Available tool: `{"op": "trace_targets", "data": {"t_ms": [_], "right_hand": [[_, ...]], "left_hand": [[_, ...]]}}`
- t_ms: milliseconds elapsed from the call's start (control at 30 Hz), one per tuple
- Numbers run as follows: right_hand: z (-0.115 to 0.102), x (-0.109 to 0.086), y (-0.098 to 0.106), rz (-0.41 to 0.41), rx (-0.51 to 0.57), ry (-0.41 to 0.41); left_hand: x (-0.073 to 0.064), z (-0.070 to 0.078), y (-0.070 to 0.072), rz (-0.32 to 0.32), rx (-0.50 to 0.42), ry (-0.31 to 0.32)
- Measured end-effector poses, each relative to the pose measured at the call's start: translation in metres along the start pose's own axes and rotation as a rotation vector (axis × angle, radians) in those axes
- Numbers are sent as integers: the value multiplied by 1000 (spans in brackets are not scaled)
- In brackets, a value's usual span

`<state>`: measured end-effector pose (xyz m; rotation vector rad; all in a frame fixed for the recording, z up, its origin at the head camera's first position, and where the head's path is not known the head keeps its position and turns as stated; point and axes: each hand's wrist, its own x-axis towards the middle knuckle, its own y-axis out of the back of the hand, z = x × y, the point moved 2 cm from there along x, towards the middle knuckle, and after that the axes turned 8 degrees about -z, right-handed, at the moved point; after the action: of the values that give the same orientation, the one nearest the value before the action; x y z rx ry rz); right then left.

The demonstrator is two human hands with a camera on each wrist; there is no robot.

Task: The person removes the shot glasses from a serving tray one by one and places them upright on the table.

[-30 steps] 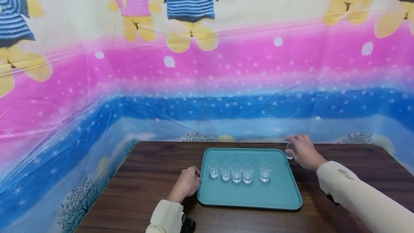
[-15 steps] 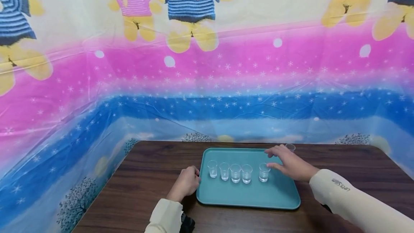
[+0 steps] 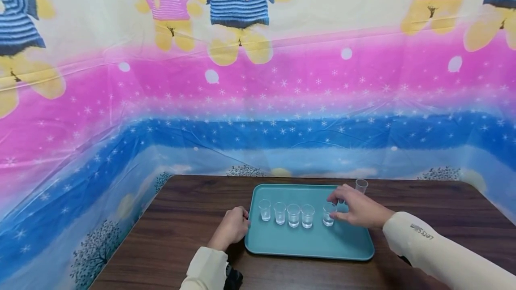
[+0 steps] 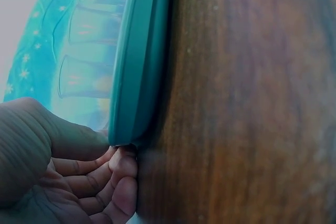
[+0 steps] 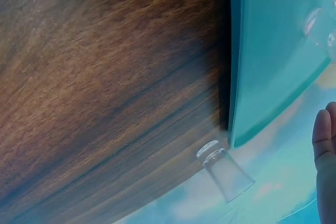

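My left hand (image 3: 233, 227) holds the left edge of the teal tray (image 3: 310, 246), the thumb on the rim and the fingers curled below it, as the left wrist view shows. A row of small clear shot glasses stands upright on the tray, with a wider gap before the rightmost shot glass (image 3: 328, 221). Around that one my right hand (image 3: 359, 205) spreads its fingers and thumb; fingertips are near its rim and the thumb overlaps its side. In the right wrist view the fingers (image 5: 323, 129) show apart from the glass on the tray.
Another shot glass (image 3: 361, 185) stands on the wooden table (image 3: 181, 218) just beyond the tray's back right corner; it also shows in the right wrist view. A printed cloth (image 3: 258, 133) hangs behind and along the left side of the table.
My right hand has left the shot glass on the table behind the tray and come left and nearer, to the rightmost glass on the tray. My left hand stays at the tray edge.
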<state>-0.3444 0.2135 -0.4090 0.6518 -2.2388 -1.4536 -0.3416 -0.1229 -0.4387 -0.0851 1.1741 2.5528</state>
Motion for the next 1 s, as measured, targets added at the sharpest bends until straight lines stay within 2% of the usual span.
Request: {"op": "trace_targets", "data": {"t_ms": [167,500,700,867,1000], "right_hand": [[0,-1,0,23,-38,28],[19,-9,10,96,-89,-31],[37,-15,23,144,-33,-64],[54,-23,35,190,14,-121],[69,-31,38,196,14,-171]], "left_hand": [[1,1,0,6,1,14],[2,1,-1,6,0,23],[2,1,0,12,11,22],[3,1,-1,18,14,23],[4,1,-2,22,23,24]]}}
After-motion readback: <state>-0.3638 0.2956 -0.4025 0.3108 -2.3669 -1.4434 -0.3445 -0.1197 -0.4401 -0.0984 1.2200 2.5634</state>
